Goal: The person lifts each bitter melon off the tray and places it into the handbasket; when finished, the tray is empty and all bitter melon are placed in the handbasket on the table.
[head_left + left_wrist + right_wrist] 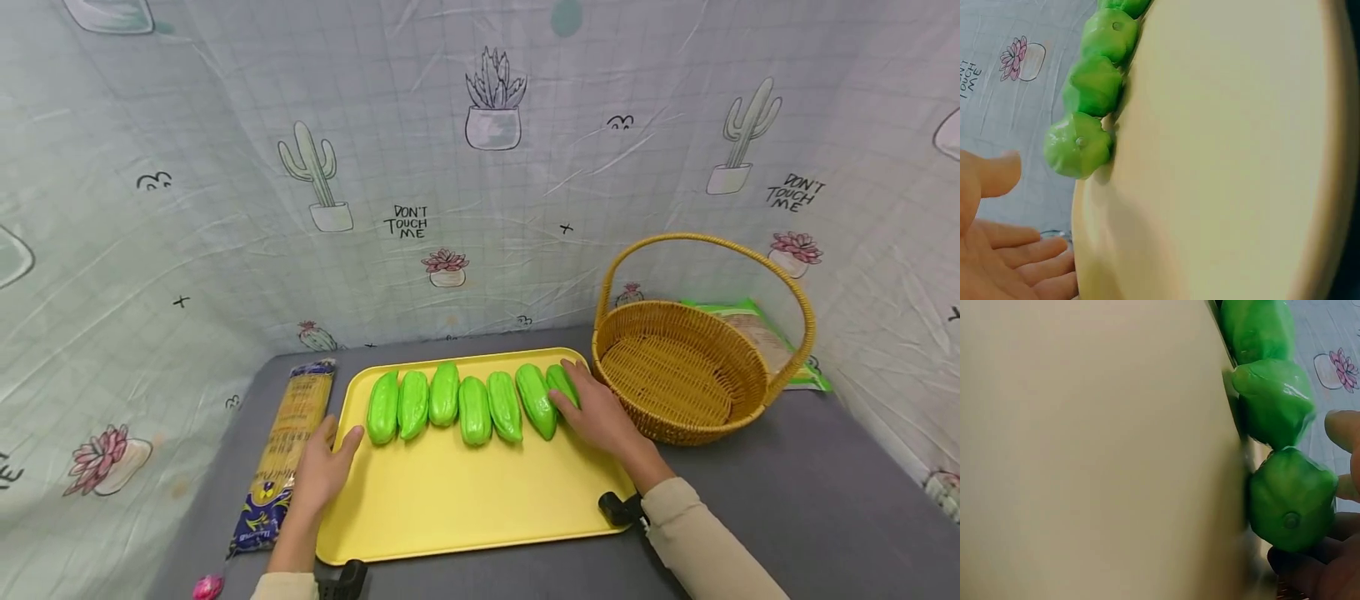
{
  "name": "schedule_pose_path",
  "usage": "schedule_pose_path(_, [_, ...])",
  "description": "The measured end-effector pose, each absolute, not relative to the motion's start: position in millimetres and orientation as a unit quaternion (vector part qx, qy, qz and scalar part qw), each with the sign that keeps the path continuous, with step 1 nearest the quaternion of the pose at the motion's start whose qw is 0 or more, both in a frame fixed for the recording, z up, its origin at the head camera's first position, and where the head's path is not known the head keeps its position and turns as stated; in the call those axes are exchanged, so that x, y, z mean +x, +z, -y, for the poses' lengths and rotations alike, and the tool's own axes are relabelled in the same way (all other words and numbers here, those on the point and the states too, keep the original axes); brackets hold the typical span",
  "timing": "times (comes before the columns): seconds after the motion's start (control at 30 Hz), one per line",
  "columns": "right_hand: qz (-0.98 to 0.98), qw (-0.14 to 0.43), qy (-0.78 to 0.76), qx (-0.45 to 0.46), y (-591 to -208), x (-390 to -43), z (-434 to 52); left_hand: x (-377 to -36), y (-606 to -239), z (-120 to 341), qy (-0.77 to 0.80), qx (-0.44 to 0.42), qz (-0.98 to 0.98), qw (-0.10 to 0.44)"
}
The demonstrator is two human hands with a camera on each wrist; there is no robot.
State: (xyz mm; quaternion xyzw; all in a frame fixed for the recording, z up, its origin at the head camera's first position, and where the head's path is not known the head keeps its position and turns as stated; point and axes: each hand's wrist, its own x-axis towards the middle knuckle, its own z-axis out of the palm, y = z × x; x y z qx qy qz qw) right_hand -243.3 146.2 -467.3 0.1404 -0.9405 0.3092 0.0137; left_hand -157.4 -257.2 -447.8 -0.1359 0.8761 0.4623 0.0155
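Note:
Several glossy green, ribbed toy vegetables (474,410) lie side by side along the far half of a yellow tray (465,500). My right hand (600,417) holds the rightmost green vegetable (1292,500), its thumb on the left side and its fingers around the right, partly covering it in the head view. At the tray's left edge is my left hand (324,467), thumb spread from the fingers and nothing in it. In the left wrist view, its fingers (1035,256) lie loosely extended beside the rim, near the leftmost green vegetable (1079,145).
A pack of spaghetti (296,425) lies left of the tray, partly behind the left hand. On the right stands a wicker basket (667,367) with a tall handle, and a green-edged bag (772,342) behind it. A small pink object (207,587) sits front left. Printed cloth surrounds the table.

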Motion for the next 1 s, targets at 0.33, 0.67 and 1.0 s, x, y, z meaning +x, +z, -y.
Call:
schedule_pose_path(0.33, [0.933, -0.006, 0.34, 0.119, -467.6, -248.0, -142.6, -171.4, -445.7, 259.9, 0.508, -0.173, -0.844, -0.008])
schedule_pose_path(0.67, [0.931, -0.015, 0.35, 0.106, -474.6, -245.3, -143.1, -191.5, -453.9, 260.8, 0.544, -0.204, -0.813, -0.036])
schedule_pose_path(1.0, [0.932, 0.006, 0.346, 0.11, -472.6, -245.6, -143.8, -199.0, -469.4, 259.8, 0.564, -0.246, -0.781, -0.104])
